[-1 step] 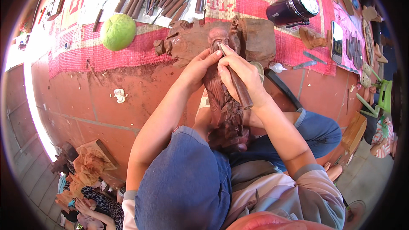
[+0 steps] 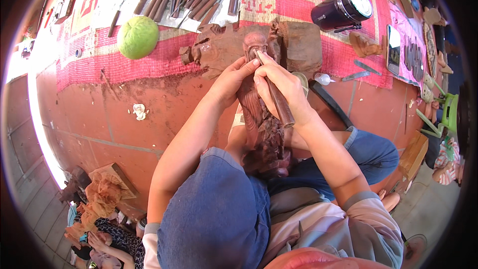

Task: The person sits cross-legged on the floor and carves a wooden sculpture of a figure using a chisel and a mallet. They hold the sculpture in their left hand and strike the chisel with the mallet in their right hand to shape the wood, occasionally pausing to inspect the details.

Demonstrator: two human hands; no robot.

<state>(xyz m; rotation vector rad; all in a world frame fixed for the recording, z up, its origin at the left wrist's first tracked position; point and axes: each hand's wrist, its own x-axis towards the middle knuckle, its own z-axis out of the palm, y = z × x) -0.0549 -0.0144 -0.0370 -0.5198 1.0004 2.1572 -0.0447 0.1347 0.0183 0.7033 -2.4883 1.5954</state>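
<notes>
The right hand point(image 2: 284, 82) had its grip closed around a wooden-handled chisel point(image 2: 278, 100), tip set against the head of a dark, reddish carved wooden figure point(image 2: 259, 119) propped between the knees on the tiled floor point(image 2: 99, 109). The left hand point(image 2: 230, 77) gripped the figure's upper part, fingers just beside the blade. Judged risk: a slip on hard, uneven grain could drive the edge into those fingers or chip fine relief.

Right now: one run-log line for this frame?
left hand steadies wooden figure carving | right hand grips wood-handled chisel, tip at carved head | green ball on mat
</notes>
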